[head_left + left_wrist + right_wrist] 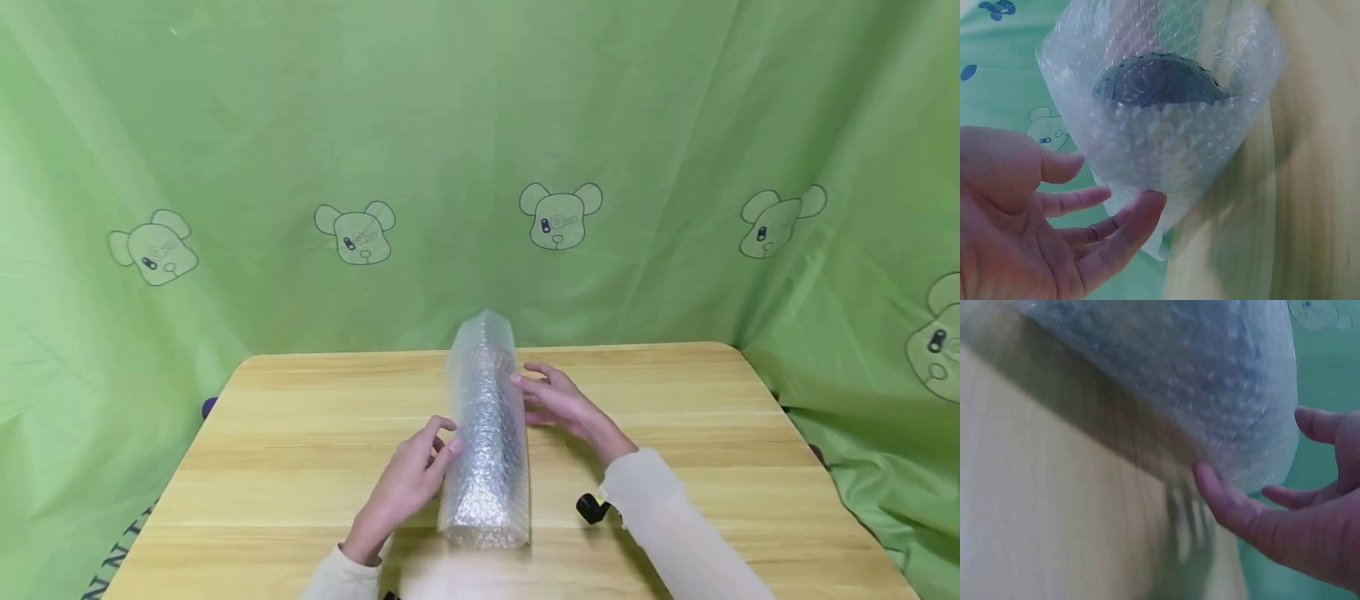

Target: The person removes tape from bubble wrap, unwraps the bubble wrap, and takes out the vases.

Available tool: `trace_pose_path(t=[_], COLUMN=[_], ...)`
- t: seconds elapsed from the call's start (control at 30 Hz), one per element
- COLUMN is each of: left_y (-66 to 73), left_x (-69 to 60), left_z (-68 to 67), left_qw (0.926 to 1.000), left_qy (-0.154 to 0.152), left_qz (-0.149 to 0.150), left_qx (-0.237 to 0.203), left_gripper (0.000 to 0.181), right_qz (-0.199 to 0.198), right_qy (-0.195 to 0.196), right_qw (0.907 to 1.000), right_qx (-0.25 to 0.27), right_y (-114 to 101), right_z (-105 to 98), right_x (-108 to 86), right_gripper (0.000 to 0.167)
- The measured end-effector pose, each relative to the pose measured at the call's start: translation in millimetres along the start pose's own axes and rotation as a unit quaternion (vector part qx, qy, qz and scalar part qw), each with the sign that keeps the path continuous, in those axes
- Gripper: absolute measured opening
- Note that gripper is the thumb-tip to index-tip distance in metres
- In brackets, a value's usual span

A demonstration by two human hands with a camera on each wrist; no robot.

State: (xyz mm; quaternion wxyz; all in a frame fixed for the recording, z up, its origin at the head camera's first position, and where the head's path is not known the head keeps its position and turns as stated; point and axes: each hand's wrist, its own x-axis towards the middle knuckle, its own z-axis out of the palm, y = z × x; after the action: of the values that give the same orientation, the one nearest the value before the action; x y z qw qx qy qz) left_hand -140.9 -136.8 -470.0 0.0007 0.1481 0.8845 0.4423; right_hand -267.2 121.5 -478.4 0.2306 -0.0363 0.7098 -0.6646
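A long roll of clear bubble wrap (487, 442) lies lengthwise on the wooden table, reaching toward its back edge. In the left wrist view, a dark ribbed round object (1160, 81) shows inside the end of the wrap (1147, 137). My left hand (412, 475) is at the left side of the roll, fingers loosely bent, and in its wrist view (1054, 225) nothing is gripped. On the right side, higher up, my right hand (558, 400) has its fingers spread beside the wrap (1210, 394); whether the fingertips touch cannot be told.
The wooden table (300, 433) is backed and flanked by a green curtain (450, 125) printed with bear heads. A small black object (592, 508) shows by the right sleeve (675, 517), and a purple thing (209, 407) at the table's left edge.
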Motion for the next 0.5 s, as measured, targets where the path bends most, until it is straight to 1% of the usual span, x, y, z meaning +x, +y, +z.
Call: trace_pose_path(t=[0.07,0.2,0.27,0.37,0.5], left_y=[-2.3,-6.5,-8.7,-11.1,-13.8], left_x=[0.2,2.9,4.8,6.9,9.1], left_z=[0.2,2.8,5.0,8.6,14.4], left_qw=[0.9998,0.9985,0.9975,0.9949,0.9877], left_qy=[-0.003,-0.004,-0.007,-0.015,-0.029], left_qz=[-0.002,-0.014,-0.023,-0.039,-0.074], left_qx=[-0.020,-0.052,-0.067,-0.092,-0.135], left_gripper=[0.031,0.035,0.040,0.049,0.063], right_qz=[-0.026,-0.070,-0.080,-0.092,-0.104], right_qy=[0.026,0.068,0.082,0.089,0.087], right_qw=[0.9979,0.9849,0.9788,0.9704,0.9625], right_qx=[-0.054,-0.143,-0.170,-0.205,-0.235], right_y=[-4.8,-15.9,-20.1,-24.8,-28.4], right_z=[4.8,12.5,14.0,15.2,16.7], right_x=[-4.1,-11.8,-15.6,-20.9,-27.6], right_gripper=[0.078,0.082,0.084,0.084,0.080])
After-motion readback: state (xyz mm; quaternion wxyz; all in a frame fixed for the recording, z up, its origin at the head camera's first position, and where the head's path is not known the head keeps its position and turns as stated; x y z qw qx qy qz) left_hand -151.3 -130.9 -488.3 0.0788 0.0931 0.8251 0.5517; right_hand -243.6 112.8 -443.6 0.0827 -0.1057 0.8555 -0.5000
